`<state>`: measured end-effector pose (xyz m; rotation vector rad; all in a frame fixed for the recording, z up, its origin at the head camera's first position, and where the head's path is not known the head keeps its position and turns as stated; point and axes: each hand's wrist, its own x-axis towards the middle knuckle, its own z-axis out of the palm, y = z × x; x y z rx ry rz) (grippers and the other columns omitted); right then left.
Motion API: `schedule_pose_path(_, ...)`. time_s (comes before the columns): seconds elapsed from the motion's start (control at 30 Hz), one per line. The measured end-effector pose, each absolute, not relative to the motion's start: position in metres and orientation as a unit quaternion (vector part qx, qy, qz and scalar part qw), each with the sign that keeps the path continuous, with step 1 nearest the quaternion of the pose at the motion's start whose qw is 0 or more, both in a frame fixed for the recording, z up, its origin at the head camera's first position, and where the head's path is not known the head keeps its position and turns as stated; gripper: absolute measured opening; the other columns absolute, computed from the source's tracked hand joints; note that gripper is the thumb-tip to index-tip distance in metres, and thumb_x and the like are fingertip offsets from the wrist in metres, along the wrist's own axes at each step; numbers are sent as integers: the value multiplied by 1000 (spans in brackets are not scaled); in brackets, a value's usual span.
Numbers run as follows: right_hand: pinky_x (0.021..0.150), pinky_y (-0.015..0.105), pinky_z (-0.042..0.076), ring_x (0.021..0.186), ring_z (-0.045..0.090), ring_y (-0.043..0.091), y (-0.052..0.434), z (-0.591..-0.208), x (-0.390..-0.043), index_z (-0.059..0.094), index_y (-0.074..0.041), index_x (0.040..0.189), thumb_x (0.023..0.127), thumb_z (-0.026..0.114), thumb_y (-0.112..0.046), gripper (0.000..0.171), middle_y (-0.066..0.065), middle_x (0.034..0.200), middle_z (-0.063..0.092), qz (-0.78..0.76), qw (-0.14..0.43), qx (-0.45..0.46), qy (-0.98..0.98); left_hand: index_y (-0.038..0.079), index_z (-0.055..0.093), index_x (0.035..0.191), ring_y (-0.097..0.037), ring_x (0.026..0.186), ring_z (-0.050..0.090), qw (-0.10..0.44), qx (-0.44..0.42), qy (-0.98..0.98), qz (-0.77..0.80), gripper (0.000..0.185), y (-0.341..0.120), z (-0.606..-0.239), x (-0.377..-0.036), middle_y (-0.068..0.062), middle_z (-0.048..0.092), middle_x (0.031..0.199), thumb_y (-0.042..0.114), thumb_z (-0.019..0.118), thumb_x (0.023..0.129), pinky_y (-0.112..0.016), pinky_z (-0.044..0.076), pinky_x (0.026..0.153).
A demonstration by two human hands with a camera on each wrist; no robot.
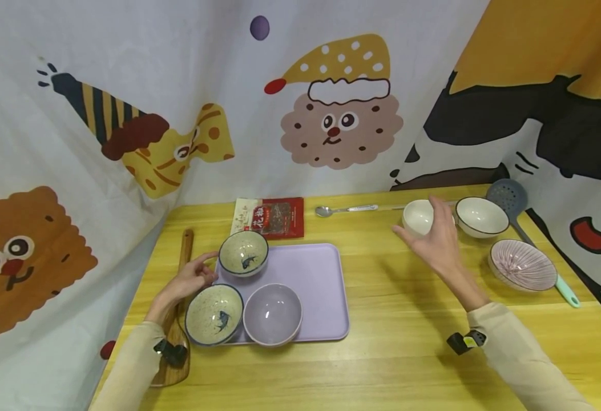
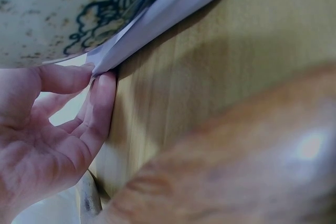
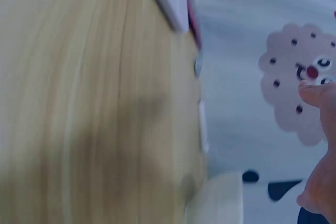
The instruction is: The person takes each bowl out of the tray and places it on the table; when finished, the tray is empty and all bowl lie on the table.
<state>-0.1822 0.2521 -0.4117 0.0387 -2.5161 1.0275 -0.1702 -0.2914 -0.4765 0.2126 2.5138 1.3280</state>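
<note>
Left hand point(image 1: 189, 279) fingers relaxed, touching lavender tray point(image 1: 315, 274) edge at 9 o'clock | right hand point(image 1: 434, 240) spread, holding nothing, over white bowl point(image 1: 417, 217) | desk point(image 1: 382, 354)

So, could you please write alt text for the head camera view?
A right hand reaches with open fingers toward a small white bowl on a yellow wooden table, while the left hand touches the edge of a lilac tray carrying three bowls.

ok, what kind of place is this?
Probably a staged recording booth, not a real kitchen: cartoon-print cloth backdrop hung around a wooden table, with bowls laid out on a lilac tray.
</note>
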Motion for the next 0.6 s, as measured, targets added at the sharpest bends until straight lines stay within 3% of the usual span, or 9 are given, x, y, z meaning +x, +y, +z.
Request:
schedule_pose_path(0.23, 115, 69, 26, 146, 29, 51, 226, -398, -170, 21, -1, 160, 81, 85, -40, 109, 28, 161, 27, 402, 134, 52, -904, -11, 34, 150, -19, 76, 56, 142, 74, 881, 446, 65, -290, -476, -169, -23, 61, 88, -6, 57, 90, -24, 48, 63)
schedule_pose_path(0.37, 114, 70, 25, 148, 26, 50, 210, -389, -162, 18, -4, 161, 80, 85, -40, 111, 24, 165, 23, 420, 97, 85, -898, -8, 36, 151, -16, 75, 55, 142, 73, 876, 456, 66, -291, -477, -170, -19, 62, 88, -3, 60, 90, -24, 48, 63)
schedule_pose_path(0.6, 115, 65, 31, 146, 33, 48, 182, -382, -155, 21, -6, 161, 76, 89, -35, 113, 19, 165, 27, 425, 81, 154, -888, -6, 38, 151, -16, 75, 56, 145, 71, 876, 454, 65, -291, -476, -171, -16, 61, 87, -3, 60, 90, -25, 50, 64)
